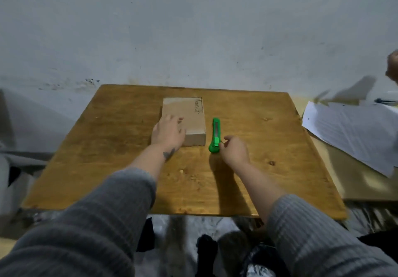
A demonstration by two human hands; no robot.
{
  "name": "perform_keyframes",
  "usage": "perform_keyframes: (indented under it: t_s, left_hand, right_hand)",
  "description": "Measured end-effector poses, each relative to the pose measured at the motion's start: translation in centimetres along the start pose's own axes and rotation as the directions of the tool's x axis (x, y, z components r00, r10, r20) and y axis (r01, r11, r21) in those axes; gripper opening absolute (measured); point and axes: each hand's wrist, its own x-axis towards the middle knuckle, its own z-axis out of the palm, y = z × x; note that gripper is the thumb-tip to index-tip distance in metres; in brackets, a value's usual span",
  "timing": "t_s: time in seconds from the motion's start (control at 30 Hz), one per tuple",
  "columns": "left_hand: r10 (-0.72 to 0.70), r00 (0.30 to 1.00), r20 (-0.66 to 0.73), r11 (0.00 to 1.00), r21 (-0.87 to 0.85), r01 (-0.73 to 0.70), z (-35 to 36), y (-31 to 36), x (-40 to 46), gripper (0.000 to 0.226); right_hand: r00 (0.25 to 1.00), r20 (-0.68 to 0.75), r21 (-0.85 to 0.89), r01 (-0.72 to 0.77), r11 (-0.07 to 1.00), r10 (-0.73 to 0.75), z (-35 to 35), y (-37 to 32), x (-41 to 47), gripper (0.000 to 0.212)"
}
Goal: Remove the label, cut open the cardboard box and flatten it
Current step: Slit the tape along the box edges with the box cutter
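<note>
A flat brown cardboard box lies closed on the wooden table, with dark handwriting along its right side. My left hand rests on the box's near left corner, fingers spread. A green utility knife lies on the table just right of the box, pointing away from me. My right hand is at the knife's near end, fingertips touching its base, fingers curled. I cannot make out a label on the box.
White lined paper sheets lie on another surface to the right of the table. Another person's hand shows at the far right edge. A pale wall stands behind the table. Dark items sit on the floor below the near edge.
</note>
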Motion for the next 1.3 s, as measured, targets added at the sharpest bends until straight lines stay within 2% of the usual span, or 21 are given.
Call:
perform_keyframes:
  t_s: [0.1, 0.23, 0.33, 0.47, 0.57, 0.77, 0.83, 0.9, 1.0, 1.17, 1.3]
  left_hand:
    - [-0.024, 0.999, -0.024, 0.998, 0.056, 0.026, 1.2, -1.1, 2.6, 0.049]
    - [-0.012, 1.0, 0.026, 0.995, 0.098, 0.01, 2.6, -2.1, 4.9, 0.06]
    - [-0.001, 0.999, 0.051, 0.981, 0.195, -0.009, 3.6, -2.4, 5.3, 0.063]
    - [0.051, 0.997, -0.055, 0.987, 0.154, -0.042, 4.5, -3.0, 5.2, 0.064]
    - [0.07, 0.987, -0.144, 0.988, 0.148, -0.048, 4.9, -2.9, 4.8, 0.065]
    - [0.063, 0.985, -0.16, 0.988, 0.153, -0.039, 5.0, -2.8, 4.7, 0.066]
    - [0.07, 0.985, -0.157, 0.986, 0.164, -0.045, 4.9, -2.8, 4.6, 0.066]
    - [0.081, 0.985, -0.152, 0.982, 0.181, -0.053, 4.9, -2.8, 4.6, 0.065]
    - [0.086, 0.983, -0.16, 0.981, 0.187, -0.055, 4.8, -2.7, 4.6, 0.065]
    - [0.081, 0.983, -0.167, 0.978, 0.205, -0.046, 5.0, -2.8, 4.7, 0.067]
    - [0.083, 0.982, -0.173, 0.976, 0.213, -0.045, 5.1, -2.8, 4.8, 0.069]
  right_hand:
    - [0.998, -0.058, 0.004, 0.017, 1.0, -0.017, 1.3, 0.0, 2.4, 0.044]
    - [0.996, -0.045, -0.029, 0.08, 0.996, -0.081, 1.9, -0.6, 4.7, 0.05]
    - [0.996, -0.035, -0.057, 0.085, 0.995, -0.088, 2.0, -0.4, 5.5, 0.05]
    - [0.999, 0.003, -0.008, 0.053, 0.999, -0.053, 1.9, -0.2, 6.7, 0.048]
    - [0.998, 0.059, 0.125, 0.03, 0.992, -0.037, 1.6, 0.2, 7.8, 0.042]
    - [0.983, 0.18, 0.422, -0.038, 0.906, -0.043, -2.1, -1.2, 9.3, 0.041]
    - [0.948, 0.308, 0.507, -0.093, 0.857, -0.079, -3.9, -2.0, 9.8, 0.045]
    - [0.872, 0.466, 0.575, -0.172, 0.8, -0.148, -5.2, -2.6, 10.3, 0.055]
    - [0.766, 0.587, 0.701, -0.32, 0.638, -0.261, -6.0, -2.9, 11.4, 0.069]
    - [0.798, 0.522, 0.762, -0.28, 0.583, -0.3, -5.9, -3.7, 11.3, 0.055]
    - [0.854, 0.431, 0.725, -0.133, 0.676, -0.293, -4.8, -3.9, 10.8, 0.047]
